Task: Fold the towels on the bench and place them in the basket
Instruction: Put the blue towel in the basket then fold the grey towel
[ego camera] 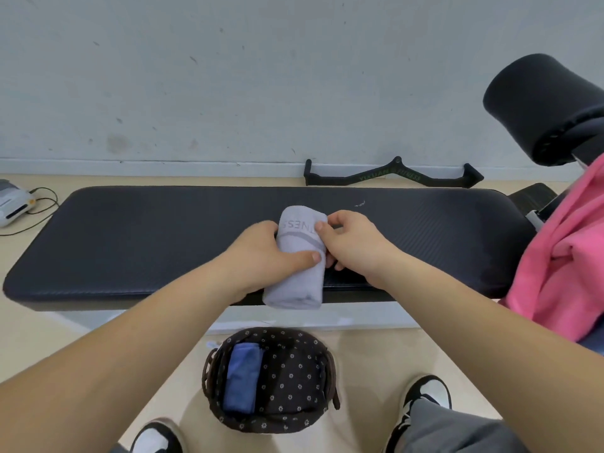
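Note:
A grey towel [299,266], folded into a narrow bundle with printed letters, lies across the front edge of the black padded bench [137,237]. My left hand [264,253] grips its left side, thumb laid over the top. My right hand [353,243] pinches its right edge near the lettering. Below the bench on the floor stands a dark wicker basket [330,364] with a flowered lining; a folded blue towel [240,377] lies in its left half. A pink towel [562,256] hangs at the bench's right end.
A black cable-machine handle [392,178] lies on the floor behind the bench by the wall. A black foam roller pad [539,106] juts in at upper right. A white device [13,201] with cords sits far left. My shoes flank the basket.

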Demonstrator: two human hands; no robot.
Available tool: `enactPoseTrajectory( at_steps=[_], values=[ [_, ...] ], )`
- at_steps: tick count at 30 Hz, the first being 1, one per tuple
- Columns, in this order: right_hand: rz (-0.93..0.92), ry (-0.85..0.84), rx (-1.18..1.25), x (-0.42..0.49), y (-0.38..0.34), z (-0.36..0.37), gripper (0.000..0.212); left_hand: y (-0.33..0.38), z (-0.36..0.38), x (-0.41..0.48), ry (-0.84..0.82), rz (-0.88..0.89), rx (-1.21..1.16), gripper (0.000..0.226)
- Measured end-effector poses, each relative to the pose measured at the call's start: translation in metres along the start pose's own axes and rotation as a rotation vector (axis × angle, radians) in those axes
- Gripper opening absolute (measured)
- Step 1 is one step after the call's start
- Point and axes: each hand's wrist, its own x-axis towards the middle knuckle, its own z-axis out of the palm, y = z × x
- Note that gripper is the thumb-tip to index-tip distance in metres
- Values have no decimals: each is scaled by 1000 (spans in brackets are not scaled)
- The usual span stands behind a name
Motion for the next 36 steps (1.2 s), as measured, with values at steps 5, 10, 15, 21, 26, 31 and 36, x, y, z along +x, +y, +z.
enactPoseTrajectory(
  at_steps=[5,10,15,21,26,31,36],
  values=[
    [-47,-180,18,-40,-8,9,24,-16,-3,-41,-200,-49,-309,28],
    [-11,-349,-291,-88,-8,18,44,-52,-6,-86,-262,-114,-334,25],
    [114,-479,-215,-108,22,46,39,-82,16,-102,-320,-140,-467,35],
    [337,-498,122,-87,66,74,37,-111,57,-69,-304,-321,-760,56],
    [460,-495,176,-54,120,103,48,-154,95,-35,-233,-468,-889,66],
    [501,-515,115,-29,175,152,36,-199,116,-11,-125,-604,-875,53],
    [540,-347,209,-1,224,205,22,-248,142,21,36,-602,-682,18]
  ],
)
